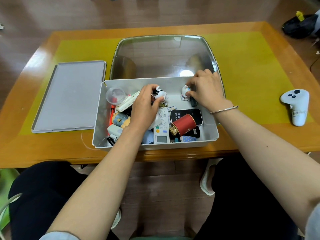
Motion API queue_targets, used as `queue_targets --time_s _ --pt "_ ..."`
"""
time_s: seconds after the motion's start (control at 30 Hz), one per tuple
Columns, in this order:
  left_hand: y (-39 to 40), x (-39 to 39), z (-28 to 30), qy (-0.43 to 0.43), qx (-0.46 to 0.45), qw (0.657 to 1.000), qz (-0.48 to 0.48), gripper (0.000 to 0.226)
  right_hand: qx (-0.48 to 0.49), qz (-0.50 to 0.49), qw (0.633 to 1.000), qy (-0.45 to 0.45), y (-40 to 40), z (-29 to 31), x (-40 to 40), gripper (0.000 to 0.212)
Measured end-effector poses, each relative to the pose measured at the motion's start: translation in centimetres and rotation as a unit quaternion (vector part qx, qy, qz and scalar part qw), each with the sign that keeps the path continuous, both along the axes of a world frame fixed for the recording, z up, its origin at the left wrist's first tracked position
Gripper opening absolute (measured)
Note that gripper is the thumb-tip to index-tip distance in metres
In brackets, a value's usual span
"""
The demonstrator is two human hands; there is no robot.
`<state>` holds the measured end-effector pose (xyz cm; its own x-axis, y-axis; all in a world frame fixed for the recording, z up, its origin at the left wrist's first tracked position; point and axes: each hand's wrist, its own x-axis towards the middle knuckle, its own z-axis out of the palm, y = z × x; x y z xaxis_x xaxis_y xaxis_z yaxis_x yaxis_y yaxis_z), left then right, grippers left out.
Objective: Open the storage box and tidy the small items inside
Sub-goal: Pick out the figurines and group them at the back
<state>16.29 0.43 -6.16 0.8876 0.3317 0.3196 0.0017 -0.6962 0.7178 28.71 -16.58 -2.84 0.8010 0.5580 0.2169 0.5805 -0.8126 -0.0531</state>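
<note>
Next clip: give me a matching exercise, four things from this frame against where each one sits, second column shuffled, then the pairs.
Things
1. grey lid
2. red tin
3. white controller
4. clear cup

Places
A. inside the storage box, far left corner
B. flat on the table, left of the box
C. on the table, right of the box
D. lying on its side in the box, near right part

Pairs: 1-B, 2-D, 3-C, 4-A

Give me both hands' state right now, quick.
Left hand: fingers curled round the small white figurine with a black head, gripping it.
Right hand: fingertips pinching the small white-and-blue figurine inside the grey plastic storage box.
</note>
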Motion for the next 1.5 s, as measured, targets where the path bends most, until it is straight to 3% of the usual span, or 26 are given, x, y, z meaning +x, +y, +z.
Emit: queue_targets --time_s 0.33,0.6,0.77,1.0,1.5 --pt "-0.2 -0.2 0.6 0.002 -0.001 1.0 -0.021 0.03 0.015 -0.007 1.0 0.009 0.0 -0.1 -0.2 0.03" --pt "-0.5 1.2 1.7 0.02 0.016 0.997 -0.078 0.03 0.183 -0.044 0.982 -0.001 -2.0 -0.6 -0.6 0.012" --pt "-0.9 3.6 1.7 0.099 0.04 0.991 -0.086 0.035 0.181 -0.052 0.981 0.036 -1.7 -0.5 -0.7 0.009" --pt "-1.9 5.9 0.8 0.151 0.144 0.974 -0.085 0.029 0.176 -0.065 0.981 0.046 -1.5 -0.5 -0.9 0.012" --pt "-2.3 4.6 1.8 0.127 0.146 0.98 -0.048 0.039 0.136 -0.074 0.987 0.047 -1.3 -0.5 -1.0 0.018"
